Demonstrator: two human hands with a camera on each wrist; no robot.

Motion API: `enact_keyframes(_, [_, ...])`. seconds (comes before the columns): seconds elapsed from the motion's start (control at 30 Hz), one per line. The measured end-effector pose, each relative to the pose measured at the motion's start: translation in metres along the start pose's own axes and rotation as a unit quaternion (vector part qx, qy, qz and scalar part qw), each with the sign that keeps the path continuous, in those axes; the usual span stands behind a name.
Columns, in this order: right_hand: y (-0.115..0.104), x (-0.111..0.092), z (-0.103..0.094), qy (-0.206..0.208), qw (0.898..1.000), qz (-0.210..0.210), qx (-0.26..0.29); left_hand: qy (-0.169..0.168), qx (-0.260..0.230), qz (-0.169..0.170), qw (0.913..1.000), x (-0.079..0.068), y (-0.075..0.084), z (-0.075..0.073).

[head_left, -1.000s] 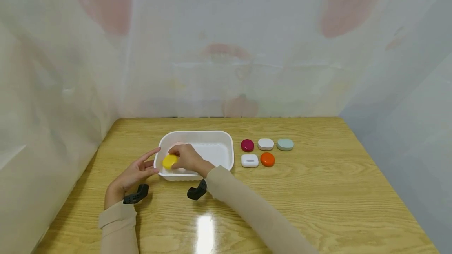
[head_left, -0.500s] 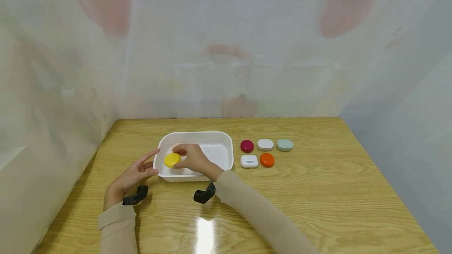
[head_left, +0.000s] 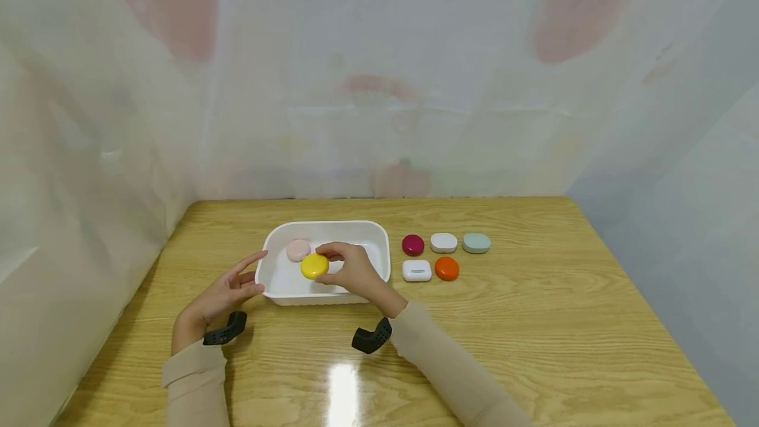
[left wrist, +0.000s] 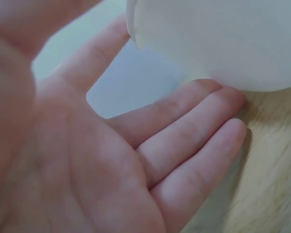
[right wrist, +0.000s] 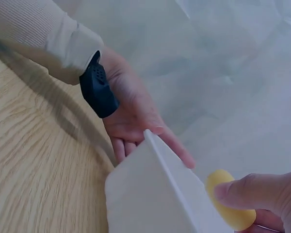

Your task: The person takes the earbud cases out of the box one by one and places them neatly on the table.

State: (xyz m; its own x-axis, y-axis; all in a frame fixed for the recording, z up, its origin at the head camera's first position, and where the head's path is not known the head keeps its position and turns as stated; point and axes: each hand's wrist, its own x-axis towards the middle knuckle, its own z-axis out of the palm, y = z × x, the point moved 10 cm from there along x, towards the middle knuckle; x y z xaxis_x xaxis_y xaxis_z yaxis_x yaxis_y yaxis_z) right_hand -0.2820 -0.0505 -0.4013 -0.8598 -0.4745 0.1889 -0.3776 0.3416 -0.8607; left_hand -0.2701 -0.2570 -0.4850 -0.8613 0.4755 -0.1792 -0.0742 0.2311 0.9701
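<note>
A round, glossy yellow case (head_left: 314,266) is pinched between the thumb and fingers of my right hand (head_left: 357,273), over the inside of a white plastic bin (head_left: 382,249). In the right wrist view the yellow case (right wrist: 228,201) shows edge-on beside the bin's rim, the thumb on its face. A pale pink round case (head_left: 298,250) lies in the bin's back left part. My left hand (head_left: 225,292) is at the bin's left end, thumb and forefinger at the rim. The left wrist view shows its fingers (left wrist: 194,133) fairly straight, tips against the bin's outer wall (left wrist: 218,43).
Right of the bin lie a crimson round case (head_left: 412,245), a white oval case (head_left: 443,242) and a pale green oval case (head_left: 476,243). In front of them are a white earbud case (head_left: 417,271) and an orange round case (head_left: 447,268). Plastic sheeting (head_left: 474,137) hangs behind the wooden table (head_left: 534,321).
My right hand has moved to the right over the bin with the yellow case, from the bin's left end. The pink case has come into full view. My left hand stays put.
</note>
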Motion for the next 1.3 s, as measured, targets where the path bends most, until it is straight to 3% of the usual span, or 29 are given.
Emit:
enact_keyframes(0.2, [0.003,-0.014,-0.021,0.028,0.999,-0.012,0.01,-0.007,0.01,0.006,0.9999,-0.001,0.005,0.002])
enact_keyframes(0.53, [0.02,-0.037,-0.052,0.058,0.998,0.008,0.016,-0.005,0.026,0.013,0.9996,-0.002,0.008,0.003])
enact_keyframes(1.0, [0.038,-0.053,-0.101,0.083,0.996,0.013,0.031,0.001,0.031,0.018,0.9993,-0.001,0.008,0.0])
enact_keyframes(1.3, [0.059,-0.063,-0.135,0.092,0.994,0.053,0.028,0.006,0.038,0.012,0.9992,-0.001,0.006,0.001])
